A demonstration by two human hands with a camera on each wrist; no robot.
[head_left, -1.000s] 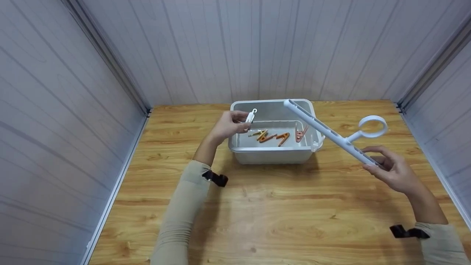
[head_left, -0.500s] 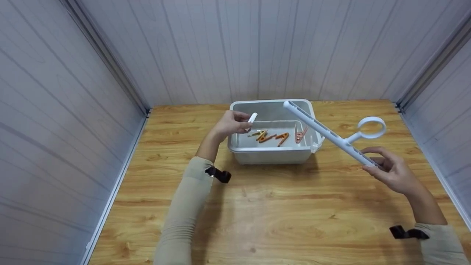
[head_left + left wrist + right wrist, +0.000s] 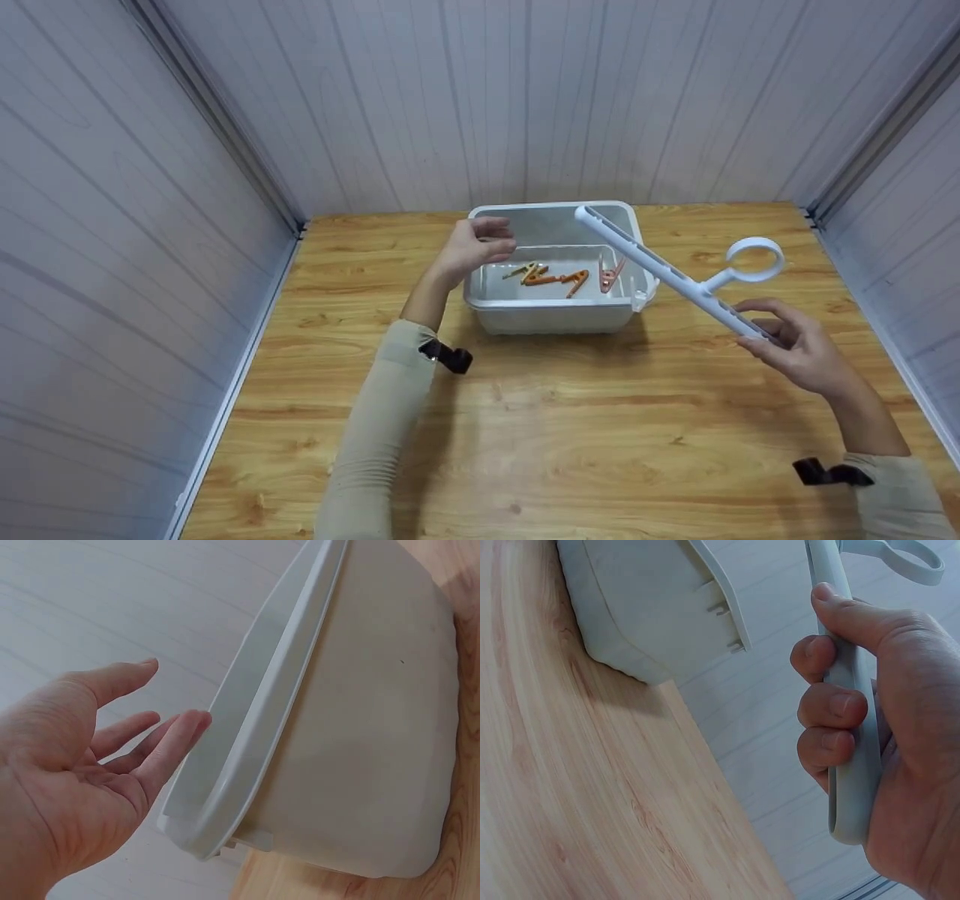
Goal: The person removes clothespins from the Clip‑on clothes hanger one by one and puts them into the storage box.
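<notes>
1. Left hand (image 3: 474,247), fingers spread and empty, hovers at the bin's (image 3: 553,315) nine o'clock rim.
2. Right hand (image 3: 787,345) grips the white rack (image 3: 660,271), slanting over the bin's three o'clock edge.
3. Likely between clips (image 3: 555,277): the next move calls for pinching one from the bin.

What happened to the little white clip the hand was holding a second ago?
The left hand no longer holds the small white clip; its fingers are now spread and empty over the white plastic bin. Where the clip went cannot be seen. The right hand grips the long white plastic hanger bar with a ring as before, and the orange clips lie unmoved.
</notes>
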